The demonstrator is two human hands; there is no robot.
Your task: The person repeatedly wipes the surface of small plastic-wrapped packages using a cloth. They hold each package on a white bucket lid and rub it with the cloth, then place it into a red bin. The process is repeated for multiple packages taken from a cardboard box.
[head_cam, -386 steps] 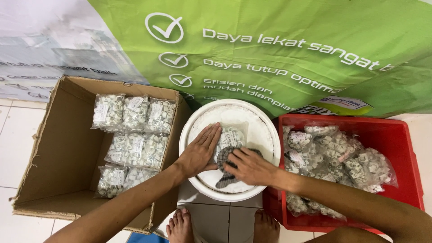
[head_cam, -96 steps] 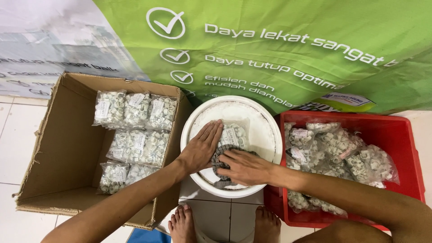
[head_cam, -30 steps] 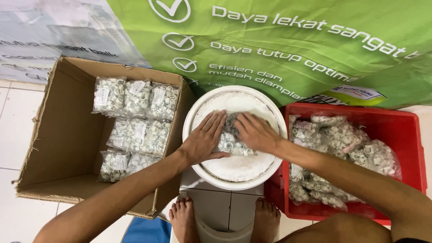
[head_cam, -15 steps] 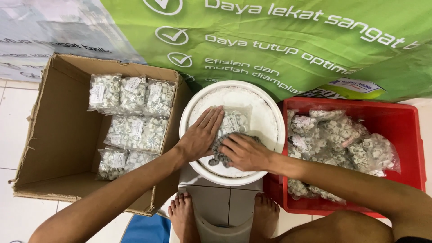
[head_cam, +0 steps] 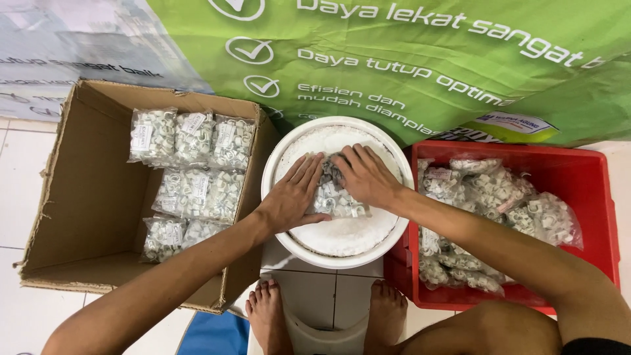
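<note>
Left hand [head_cam: 294, 197]: you laid it flat, grip spread, on the bag of white clips [head_cam: 334, 194].
Right hand [head_cam: 365, 174]: flat too, grip spread, pressing that bag.
Bag: centred on the white round lid [head_cam: 342, 236].
Left: cardboard box [head_cam: 79, 197] with packed bags.
Right: red crate [head_cam: 591, 197] holding more.

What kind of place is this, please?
Probably a small home or workshop packing spot on a tiled floor: a cardboard box with rows of filled plastic bags, and a red crate of more.

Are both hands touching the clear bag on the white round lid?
Touching. The head view shows the left hand and right hand pressing flat on the bag.
</note>
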